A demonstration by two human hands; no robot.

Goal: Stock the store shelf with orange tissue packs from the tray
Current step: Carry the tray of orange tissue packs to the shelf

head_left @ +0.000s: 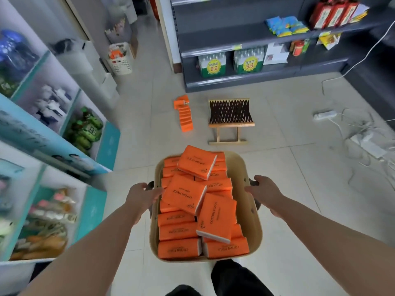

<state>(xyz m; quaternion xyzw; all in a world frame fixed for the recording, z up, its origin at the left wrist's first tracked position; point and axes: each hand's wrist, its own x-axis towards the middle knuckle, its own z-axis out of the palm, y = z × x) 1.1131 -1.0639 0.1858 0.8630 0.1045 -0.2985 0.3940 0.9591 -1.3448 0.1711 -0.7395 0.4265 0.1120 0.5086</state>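
Note:
A beige tray [252, 221] is held in front of me above the floor, piled with several orange tissue packs [184, 194] marked "COTTON TISSUE". My left hand [142, 195] grips the tray's dark left handle. On the right handle sits my right hand [266, 190], closed around it. A row of more orange packs [184, 116] lies on the floor ahead. The dark grey store shelf [213, 34] stands beyond it, with bare boards on its left part.
A small wooden stool with a woven seat [232, 116] stands on the floor right of the loose packs. White cables and a power strip [324, 115] trail at right. A teal and white shelf unit [53, 129] with goods lines the left. A white basket [120, 58] stands far back.

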